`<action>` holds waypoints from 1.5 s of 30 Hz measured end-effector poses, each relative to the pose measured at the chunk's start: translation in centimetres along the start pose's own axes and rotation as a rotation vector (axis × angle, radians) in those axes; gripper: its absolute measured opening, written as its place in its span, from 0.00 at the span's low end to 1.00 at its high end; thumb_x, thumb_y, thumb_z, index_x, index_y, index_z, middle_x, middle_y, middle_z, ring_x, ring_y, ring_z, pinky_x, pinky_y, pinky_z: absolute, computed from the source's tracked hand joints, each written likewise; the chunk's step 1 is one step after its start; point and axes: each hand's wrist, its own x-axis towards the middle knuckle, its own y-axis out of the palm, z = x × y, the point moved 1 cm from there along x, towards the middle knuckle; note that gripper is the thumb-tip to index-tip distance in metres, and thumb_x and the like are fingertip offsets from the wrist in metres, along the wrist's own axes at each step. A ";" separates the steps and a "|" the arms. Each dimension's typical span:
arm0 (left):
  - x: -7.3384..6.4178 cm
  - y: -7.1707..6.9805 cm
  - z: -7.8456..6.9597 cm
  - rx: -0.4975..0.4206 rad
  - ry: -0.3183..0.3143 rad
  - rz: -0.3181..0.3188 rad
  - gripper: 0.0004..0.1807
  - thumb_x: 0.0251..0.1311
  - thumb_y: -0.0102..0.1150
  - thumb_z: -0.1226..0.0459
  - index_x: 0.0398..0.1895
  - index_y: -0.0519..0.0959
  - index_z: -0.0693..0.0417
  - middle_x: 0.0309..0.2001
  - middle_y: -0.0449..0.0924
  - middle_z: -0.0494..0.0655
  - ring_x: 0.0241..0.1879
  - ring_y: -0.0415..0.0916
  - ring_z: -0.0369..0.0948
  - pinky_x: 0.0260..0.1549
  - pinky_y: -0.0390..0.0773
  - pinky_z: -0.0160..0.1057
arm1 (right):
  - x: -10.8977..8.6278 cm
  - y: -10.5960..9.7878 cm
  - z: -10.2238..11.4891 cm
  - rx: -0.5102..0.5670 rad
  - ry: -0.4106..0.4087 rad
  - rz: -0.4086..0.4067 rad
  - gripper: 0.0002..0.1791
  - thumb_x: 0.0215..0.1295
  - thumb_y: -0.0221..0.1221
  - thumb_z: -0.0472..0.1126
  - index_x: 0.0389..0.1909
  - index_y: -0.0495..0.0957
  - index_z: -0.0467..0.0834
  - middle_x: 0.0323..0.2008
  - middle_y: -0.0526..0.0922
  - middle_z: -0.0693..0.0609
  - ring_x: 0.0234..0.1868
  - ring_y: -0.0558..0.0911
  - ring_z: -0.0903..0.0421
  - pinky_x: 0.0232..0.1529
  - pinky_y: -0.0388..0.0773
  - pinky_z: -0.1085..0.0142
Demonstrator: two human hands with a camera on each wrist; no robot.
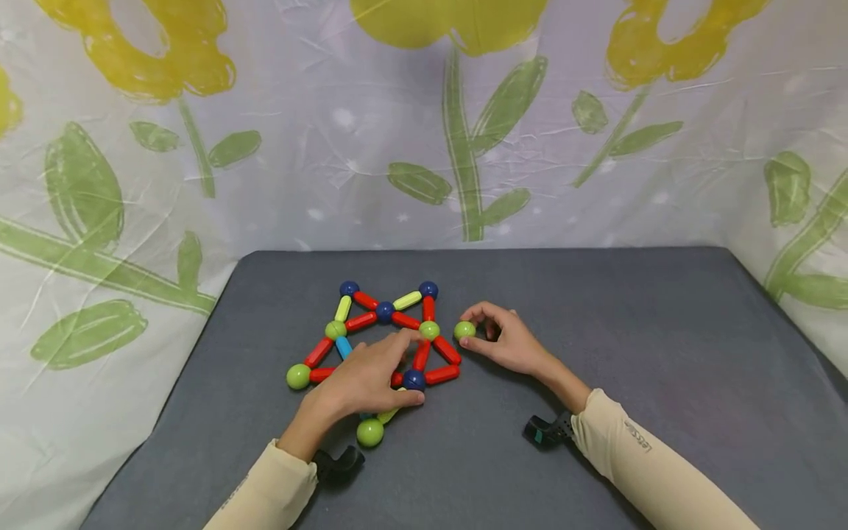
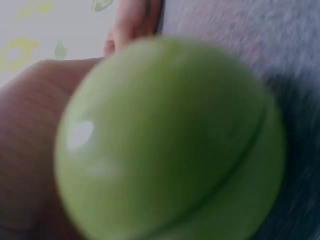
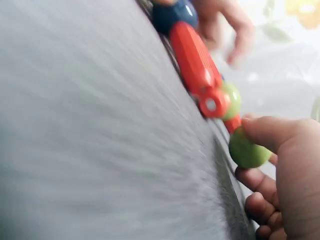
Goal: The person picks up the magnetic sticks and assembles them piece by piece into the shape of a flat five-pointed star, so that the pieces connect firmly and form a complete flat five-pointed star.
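A flat frame of coloured rods and balls lies on the grey table (image 1: 662,338). My left hand (image 1: 364,375) reaches over it, thumb at a dark blue ball (image 1: 414,380) and fingers spread toward a green ball (image 1: 429,330). In the right wrist view, the thumb meets the top of the blue ball (image 3: 172,21). My right hand (image 1: 510,342) pinches a loose green ball (image 1: 465,330) between thumb and fingers, just right of the frame. Two red rods (image 1: 442,375) come together at a corner near it. A green ball (image 2: 170,140) fills most of the left wrist view.
More red rods (image 1: 319,352), a blue rod (image 1: 343,347), yellow-green rods (image 1: 407,300) and dark blue balls (image 1: 350,289) make up the frame. One green ball (image 1: 369,433) sits at its near end. A flower-printed curtain (image 1: 318,169) rises behind the table.
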 end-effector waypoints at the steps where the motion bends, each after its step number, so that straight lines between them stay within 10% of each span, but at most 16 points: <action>1: 0.0 0.1 -0.2 0.009 0.024 -0.003 0.38 0.56 0.72 0.45 0.69 0.67 0.36 0.57 0.77 0.39 0.54 0.77 0.39 0.61 0.68 0.61 | -0.6 0.0 0.2 0.002 -0.005 -0.011 0.16 0.62 0.71 0.43 0.50 0.81 0.52 0.39 0.83 0.55 0.28 0.71 0.58 0.41 0.63 0.62; 13: 0.4 2.5 -2.0 0.130 0.060 -0.183 0.13 0.63 0.67 0.48 0.46 0.83 0.39 0.35 0.72 0.40 0.30 0.65 0.37 0.34 0.64 0.42 | -3.9 0.2 1.1 -0.043 -0.115 0.043 0.17 0.57 0.75 0.44 0.44 0.79 0.57 0.36 0.81 0.61 0.31 0.70 0.57 0.42 0.58 0.62; 25: 0.4 2.2 -1.8 -0.019 0.028 -0.129 0.08 0.63 0.67 0.50 0.43 0.80 0.33 0.35 0.72 0.36 0.31 0.67 0.35 0.37 0.62 0.43 | -4.0 0.2 1.1 -0.014 -0.160 0.069 0.15 0.58 0.74 0.45 0.43 0.80 0.55 0.36 0.82 0.59 0.30 0.71 0.57 0.42 0.58 0.62; 34: 0.5 2.4 -2.1 -0.005 0.184 -0.038 0.10 0.61 0.68 0.51 0.44 0.81 0.33 0.35 0.70 0.34 0.33 0.66 0.34 0.38 0.62 0.42 | -3.9 0.2 1.0 0.177 -0.072 0.008 0.04 0.73 0.60 0.38 0.44 0.82 0.45 0.35 0.83 0.50 0.29 0.76 0.62 0.32 0.73 0.68; 45: 0.4 1.8 -1.5 0.079 0.303 -0.061 0.13 0.59 0.72 0.52 0.47 0.83 0.29 0.46 0.77 0.30 0.51 0.69 0.35 0.65 0.56 0.61 | -4.3 0.9 1.6 -0.120 -0.357 0.140 0.21 0.67 0.57 0.28 0.47 0.88 0.57 0.38 0.68 0.56 0.40 0.62 0.62 0.45 0.56 0.60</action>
